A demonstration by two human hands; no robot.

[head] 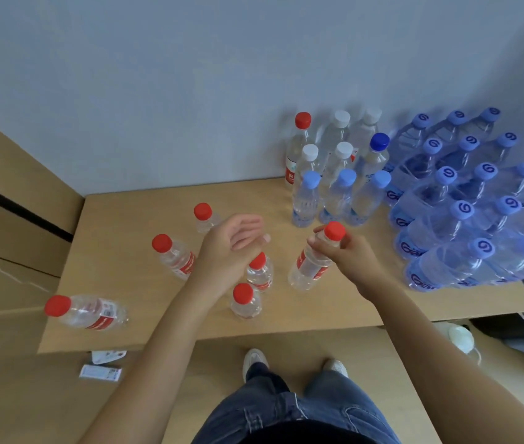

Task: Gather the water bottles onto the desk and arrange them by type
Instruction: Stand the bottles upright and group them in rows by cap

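Observation:
On the wooden desk (126,219) stand several clear bottles with red caps. My right hand (347,251) grips one red-capped bottle (310,267) by its neck, near the desk's middle. My left hand (231,241) hovers open over another red-capped bottle (259,272), holding nothing. More red-capped bottles stand at the left (175,254), behind (204,216) and in front (244,301). One red-capped bottle (84,310) sits at the front left corner. At the back stands a cluster with white caps (339,155), light blue caps (337,193), one dark blue cap (379,142) and a taller red-capped bottle (299,145).
A large block of blue-tinted bottles (465,206) fills the desk's right side up to its edge. The wall (190,75) runs behind the desk. On the floor lie small white packets (102,366) at the front left and a white object (460,338) at the right. My legs (292,398) stand before the desk.

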